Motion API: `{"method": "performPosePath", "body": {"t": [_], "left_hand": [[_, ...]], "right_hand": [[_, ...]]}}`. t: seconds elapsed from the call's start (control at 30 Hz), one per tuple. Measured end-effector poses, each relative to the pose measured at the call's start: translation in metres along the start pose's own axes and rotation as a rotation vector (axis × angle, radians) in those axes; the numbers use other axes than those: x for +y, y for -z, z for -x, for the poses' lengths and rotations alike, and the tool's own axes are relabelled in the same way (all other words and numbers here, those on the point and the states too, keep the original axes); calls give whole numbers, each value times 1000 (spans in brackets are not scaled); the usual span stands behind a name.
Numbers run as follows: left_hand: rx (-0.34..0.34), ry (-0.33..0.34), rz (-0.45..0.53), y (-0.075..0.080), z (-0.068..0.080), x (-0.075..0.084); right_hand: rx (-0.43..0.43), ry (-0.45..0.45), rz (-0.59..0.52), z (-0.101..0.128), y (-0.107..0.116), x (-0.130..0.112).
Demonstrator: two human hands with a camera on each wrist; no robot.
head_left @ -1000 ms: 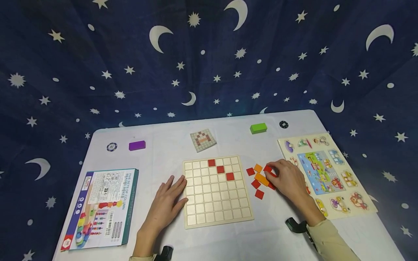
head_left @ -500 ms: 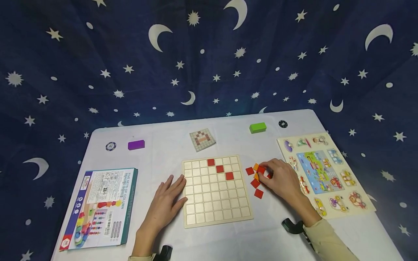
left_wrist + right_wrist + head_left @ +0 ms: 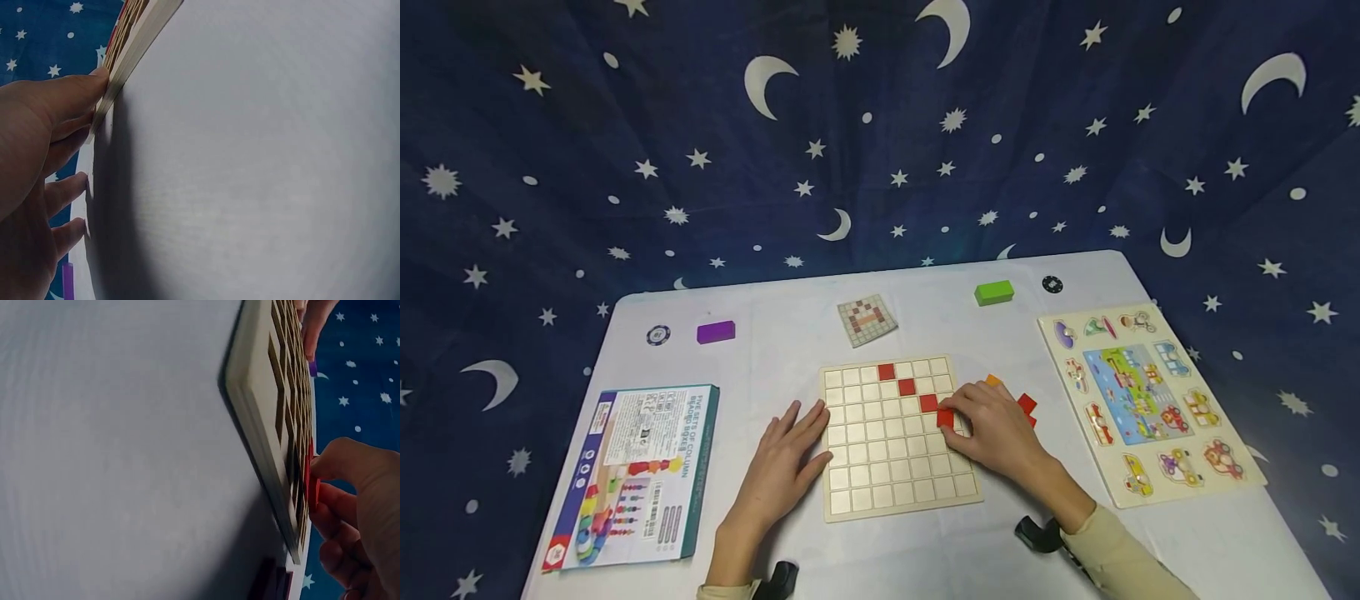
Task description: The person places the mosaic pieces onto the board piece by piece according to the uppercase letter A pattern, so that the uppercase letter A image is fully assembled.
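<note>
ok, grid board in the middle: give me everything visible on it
The grid board is a pale, wood-looking square tray of square cells, flat on the white table. Three red tiles sit in cells in a diagonal from the top middle. The right hand pinches a fourth red tile at the next diagonal cell. The left hand rests flat, fingertips against the board's left edge.

Staged play/recording setup: white tabletop w/ kids' puzzles, star-and-moon backdrop cloth hung right behind tabletop, no room visible.
</note>
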State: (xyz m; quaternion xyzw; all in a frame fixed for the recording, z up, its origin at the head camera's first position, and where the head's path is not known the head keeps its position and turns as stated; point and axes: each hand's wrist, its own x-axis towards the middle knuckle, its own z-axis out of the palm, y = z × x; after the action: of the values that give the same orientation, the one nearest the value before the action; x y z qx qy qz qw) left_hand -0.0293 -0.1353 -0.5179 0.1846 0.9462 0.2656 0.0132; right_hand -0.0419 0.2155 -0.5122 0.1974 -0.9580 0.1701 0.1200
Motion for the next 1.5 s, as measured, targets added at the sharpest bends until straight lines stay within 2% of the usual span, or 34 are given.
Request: {"method": "performPosePath", "body": {"t": [0.4, 0.67, 0.93, 1.1, 1.2, 1.5], "left_hand": [[-12, 6, 12, 0, -1, 0], [-10, 13, 6, 0, 0, -1], [12, 0, 5, -2, 0, -2], [-8, 13, 19, -4, -1, -2], [-20, 16, 23, -4, -1, -3], [-26, 21, 15, -2, -1, -3]], "right_hand": [[-15, 110, -9, -3, -7, -5], [-5, 133, -63, -3, -6, -5], [0, 143, -71, 0, -7, -3], [-3, 90, -116, 6, -3, 4], [29, 37, -129, 12, 2, 14], [102, -123, -71, 35, 25, 57]]}}
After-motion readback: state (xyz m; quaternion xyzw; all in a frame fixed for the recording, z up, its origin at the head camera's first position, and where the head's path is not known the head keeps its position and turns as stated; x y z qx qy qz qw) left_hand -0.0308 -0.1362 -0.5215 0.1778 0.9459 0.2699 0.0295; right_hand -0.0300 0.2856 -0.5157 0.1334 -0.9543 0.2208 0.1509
